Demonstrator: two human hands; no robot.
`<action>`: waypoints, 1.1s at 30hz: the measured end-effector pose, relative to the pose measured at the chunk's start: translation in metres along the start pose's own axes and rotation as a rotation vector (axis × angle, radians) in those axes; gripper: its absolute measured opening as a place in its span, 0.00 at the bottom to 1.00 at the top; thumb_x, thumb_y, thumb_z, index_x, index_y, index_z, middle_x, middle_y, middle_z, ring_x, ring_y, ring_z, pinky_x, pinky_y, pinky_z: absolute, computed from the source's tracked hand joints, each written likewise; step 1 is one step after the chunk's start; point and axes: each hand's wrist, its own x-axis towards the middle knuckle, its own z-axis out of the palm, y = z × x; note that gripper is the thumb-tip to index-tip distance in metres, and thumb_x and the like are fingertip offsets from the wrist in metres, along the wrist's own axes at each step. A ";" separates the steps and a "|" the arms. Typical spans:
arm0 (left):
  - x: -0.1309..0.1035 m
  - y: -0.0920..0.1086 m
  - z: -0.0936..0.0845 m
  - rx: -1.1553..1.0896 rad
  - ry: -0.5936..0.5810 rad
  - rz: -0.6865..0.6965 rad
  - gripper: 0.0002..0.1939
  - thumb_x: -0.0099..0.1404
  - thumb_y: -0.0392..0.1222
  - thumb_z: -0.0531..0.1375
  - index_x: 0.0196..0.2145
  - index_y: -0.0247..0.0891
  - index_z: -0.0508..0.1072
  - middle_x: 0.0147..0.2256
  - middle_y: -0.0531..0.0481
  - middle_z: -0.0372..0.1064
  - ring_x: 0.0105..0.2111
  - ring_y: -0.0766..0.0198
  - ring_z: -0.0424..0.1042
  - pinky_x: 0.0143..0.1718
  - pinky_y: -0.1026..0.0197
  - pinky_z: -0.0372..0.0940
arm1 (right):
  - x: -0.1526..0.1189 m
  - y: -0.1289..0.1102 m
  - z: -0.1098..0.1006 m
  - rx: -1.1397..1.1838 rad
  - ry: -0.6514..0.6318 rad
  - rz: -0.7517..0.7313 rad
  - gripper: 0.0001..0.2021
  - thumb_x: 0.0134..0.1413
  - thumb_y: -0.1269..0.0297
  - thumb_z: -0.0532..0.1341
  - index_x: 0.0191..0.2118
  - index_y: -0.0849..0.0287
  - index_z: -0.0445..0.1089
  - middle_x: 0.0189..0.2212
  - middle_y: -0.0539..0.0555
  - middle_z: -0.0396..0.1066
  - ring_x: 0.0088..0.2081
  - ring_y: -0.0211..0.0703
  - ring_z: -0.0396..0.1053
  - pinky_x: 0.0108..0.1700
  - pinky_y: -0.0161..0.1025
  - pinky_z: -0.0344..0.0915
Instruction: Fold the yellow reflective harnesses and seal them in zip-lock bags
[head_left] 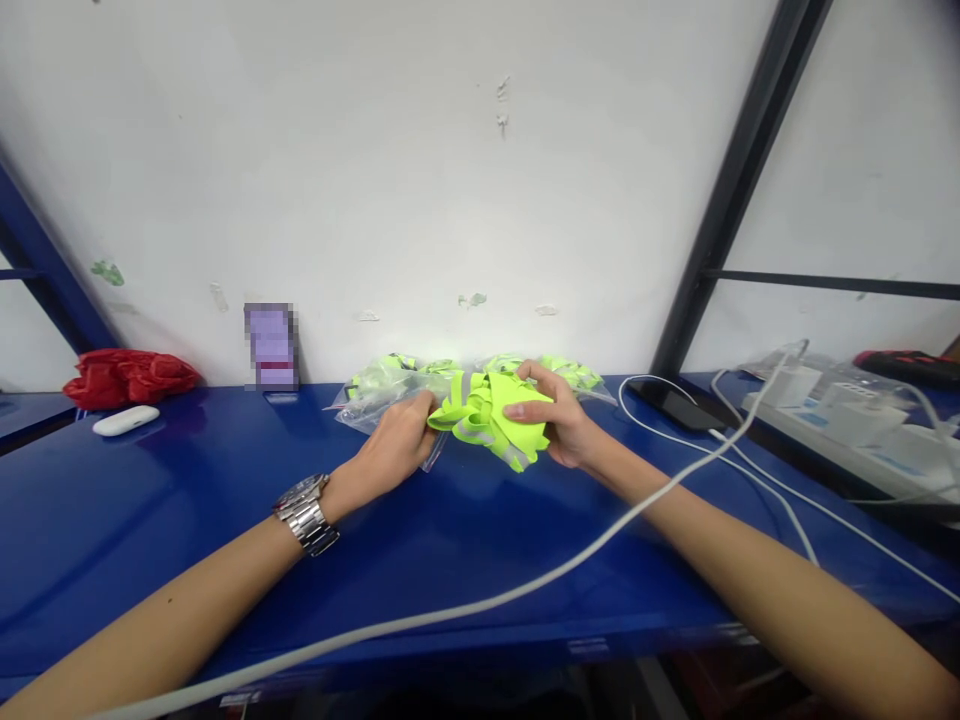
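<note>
A bundled neon-yellow reflective vest (pixel 491 415) with grey reflective strips is held above the blue table by my right hand (pixel 559 415), thumb on top and fingers behind it. My left hand (pixel 405 435), with a metal watch on the wrist, is closed at the left end of the bundle. A clear plastic bag (pixel 367 412) shows around its fingers, which seem to pinch the bag; their tips are hidden. Behind both hands, more neon-yellow bundles (pixel 574 373) in clear bags lie against the wall.
On the left are a red crumpled plastic bag (pixel 131 377), a white earbud case (pixel 126 420) and a blurred phone (pixel 271 347) leaning on the wall. A white cable (pixel 480 606) crosses in front of my arms. At right lie a black phone (pixel 679 405) and a power strip (pixel 840 420) with chargers.
</note>
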 end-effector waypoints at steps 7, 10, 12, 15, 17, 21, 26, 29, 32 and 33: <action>0.002 0.008 -0.011 -0.119 0.060 -0.120 0.09 0.70 0.43 0.50 0.34 0.37 0.64 0.24 0.52 0.68 0.22 0.66 0.67 0.24 0.62 0.59 | 0.006 0.017 -0.003 -0.064 0.104 0.014 0.23 0.31 0.67 0.73 0.30 0.55 0.57 0.22 0.43 0.65 0.21 0.36 0.65 0.21 0.32 0.59; 0.004 0.019 -0.014 -0.209 0.076 -0.155 0.11 0.70 0.46 0.51 0.35 0.37 0.65 0.25 0.51 0.70 0.22 0.66 0.69 0.24 0.62 0.61 | 0.008 0.021 -0.001 -0.123 0.118 0.020 0.24 0.30 0.66 0.73 0.29 0.55 0.56 0.21 0.43 0.66 0.22 0.37 0.65 0.23 0.33 0.60; 0.005 0.024 -0.015 -0.293 0.086 -0.194 0.12 0.70 0.48 0.51 0.36 0.36 0.66 0.25 0.51 0.70 0.22 0.66 0.70 0.24 0.63 0.63 | 0.007 0.022 0.001 -0.146 0.090 0.036 0.23 0.30 0.66 0.73 0.30 0.56 0.57 0.22 0.43 0.66 0.22 0.36 0.65 0.23 0.33 0.60; 0.004 0.022 -0.016 -0.361 0.018 -0.173 0.14 0.70 0.49 0.50 0.42 0.35 0.66 0.26 0.51 0.71 0.22 0.66 0.71 0.26 0.63 0.66 | 0.006 0.024 0.001 -0.158 0.029 0.061 0.22 0.30 0.66 0.73 0.30 0.56 0.58 0.23 0.43 0.66 0.23 0.36 0.65 0.24 0.32 0.60; 0.002 0.015 -0.017 -0.330 -0.094 -0.047 0.17 0.69 0.49 0.53 0.49 0.35 0.64 0.31 0.49 0.72 0.27 0.64 0.73 0.28 0.62 0.68 | 0.006 0.024 0.000 -0.161 0.024 0.080 0.22 0.31 0.66 0.72 0.29 0.57 0.59 0.23 0.43 0.66 0.23 0.36 0.66 0.24 0.32 0.60; -0.002 0.000 -0.021 0.033 -0.185 0.263 0.32 0.61 0.45 0.63 0.60 0.37 0.56 0.46 0.38 0.66 0.42 0.53 0.70 0.40 0.52 0.70 | 0.006 0.023 -0.003 -0.125 0.039 0.150 0.22 0.30 0.67 0.73 0.30 0.56 0.59 0.24 0.44 0.67 0.24 0.39 0.68 0.23 0.33 0.61; 0.002 0.001 -0.029 0.366 -0.075 0.407 0.41 0.53 0.46 0.69 0.60 0.36 0.55 0.61 0.28 0.48 0.59 0.36 0.53 0.56 0.38 0.58 | 0.006 0.021 -0.003 -0.048 0.009 0.209 0.21 0.30 0.69 0.72 0.30 0.57 0.61 0.24 0.45 0.68 0.25 0.40 0.70 0.25 0.34 0.63; 0.006 0.000 -0.030 0.406 -0.127 0.448 0.40 0.55 0.48 0.68 0.60 0.38 0.54 0.61 0.30 0.50 0.59 0.39 0.56 0.56 0.41 0.58 | 0.005 0.020 0.000 -0.019 -0.011 0.214 0.20 0.29 0.70 0.71 0.30 0.57 0.61 0.25 0.45 0.69 0.25 0.39 0.70 0.25 0.34 0.63; 0.005 -0.002 -0.028 0.382 -0.181 0.428 0.35 0.63 0.50 0.60 0.61 0.34 0.52 0.50 0.35 0.67 0.47 0.48 0.69 0.49 0.47 0.64 | 0.006 0.021 0.001 -0.024 0.020 0.212 0.19 0.30 0.70 0.71 0.29 0.57 0.61 0.24 0.45 0.69 0.26 0.40 0.70 0.26 0.34 0.64; 0.004 -0.002 -0.027 0.371 -0.174 0.416 0.33 0.65 0.51 0.58 0.61 0.33 0.52 0.46 0.36 0.70 0.43 0.49 0.71 0.46 0.48 0.65 | 0.006 0.021 0.002 -0.031 0.035 0.212 0.19 0.30 0.70 0.71 0.29 0.57 0.61 0.24 0.45 0.69 0.26 0.40 0.70 0.26 0.34 0.64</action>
